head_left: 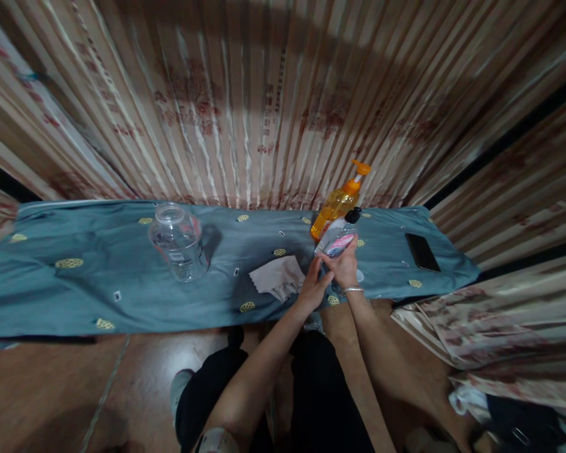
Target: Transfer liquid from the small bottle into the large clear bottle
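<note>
A clear bottle with a black cap [342, 238] and a pink-and-blue label is tilted over the cloth-covered table. My right hand [345, 264] is closed round its lower part, a bracelet on that wrist. At the bottle's bottom end, the fingers of my left hand [315, 286] are bent against it, and the two hands meet there. Just behind stands an orange pump bottle [336, 207] with yellow-orange liquid inside, partly covered by the held bottle. A crumpled pale cloth [278, 277] lies left of my left hand.
A large clear wide-mouthed jar [180, 245] stands at the left on the blue-green tablecloth [136, 296]. A black phone [422, 252] lies near the right end. Patterned curtains [245, 107] hang behind the table. My legs are under its front edge.
</note>
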